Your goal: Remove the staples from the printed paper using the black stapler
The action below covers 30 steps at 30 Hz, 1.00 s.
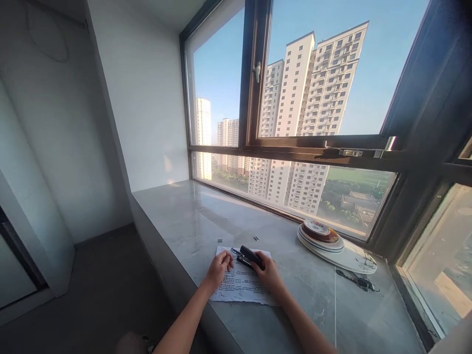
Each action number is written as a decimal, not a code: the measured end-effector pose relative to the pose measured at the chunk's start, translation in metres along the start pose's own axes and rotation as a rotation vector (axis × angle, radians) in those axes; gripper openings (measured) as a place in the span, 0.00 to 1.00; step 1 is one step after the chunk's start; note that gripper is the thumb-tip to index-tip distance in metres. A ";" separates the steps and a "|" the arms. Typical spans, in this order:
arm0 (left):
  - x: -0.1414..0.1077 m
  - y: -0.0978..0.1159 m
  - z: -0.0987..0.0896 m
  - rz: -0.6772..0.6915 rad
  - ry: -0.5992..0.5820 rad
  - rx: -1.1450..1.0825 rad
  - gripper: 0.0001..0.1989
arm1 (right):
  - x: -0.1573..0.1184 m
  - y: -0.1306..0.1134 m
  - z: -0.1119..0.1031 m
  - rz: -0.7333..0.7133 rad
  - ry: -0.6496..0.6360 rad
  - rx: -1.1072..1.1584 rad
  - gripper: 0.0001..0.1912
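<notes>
A black stapler [250, 256] is held over a printed sheet of paper [241, 287] on the grey stone sill. Its top arm is lifted away from its base at the left end. My right hand [268, 270] wraps round the stapler's right end. Beside the stapler's open left end is my left hand [220, 268], fingers curled together over the paper's left part; whatever they may hold is too small to make out. Small staple strips [256, 238] lie on the sill beyond the paper, with another short strip [220, 240] nearer the left.
Stacked plates [320, 236] rest on a white oval board [363, 263] at the right, near the window. A dark watch-like object [363, 283] lies in front of them. The sill's front edge [173, 280] drops to the floor at the left.
</notes>
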<state>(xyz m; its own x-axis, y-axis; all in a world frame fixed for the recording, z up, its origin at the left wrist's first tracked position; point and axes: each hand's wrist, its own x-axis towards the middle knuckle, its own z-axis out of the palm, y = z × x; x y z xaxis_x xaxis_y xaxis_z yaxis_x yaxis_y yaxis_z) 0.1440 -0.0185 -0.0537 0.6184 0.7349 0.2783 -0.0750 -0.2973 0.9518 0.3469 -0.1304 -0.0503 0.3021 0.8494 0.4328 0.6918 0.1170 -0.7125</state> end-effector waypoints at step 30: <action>0.083 0.008 -0.064 -0.020 0.107 0.706 0.06 | 0.004 -0.003 -0.001 -0.018 0.043 0.000 0.10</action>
<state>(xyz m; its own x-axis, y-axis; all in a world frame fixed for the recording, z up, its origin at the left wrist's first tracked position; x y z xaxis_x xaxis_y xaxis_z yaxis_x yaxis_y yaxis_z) 0.1443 0.0790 -0.0145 0.5315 0.7894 0.3072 0.4821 -0.5801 0.6566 0.3463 -0.1278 -0.0463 0.3178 0.8241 0.4689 0.6972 0.1320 -0.7046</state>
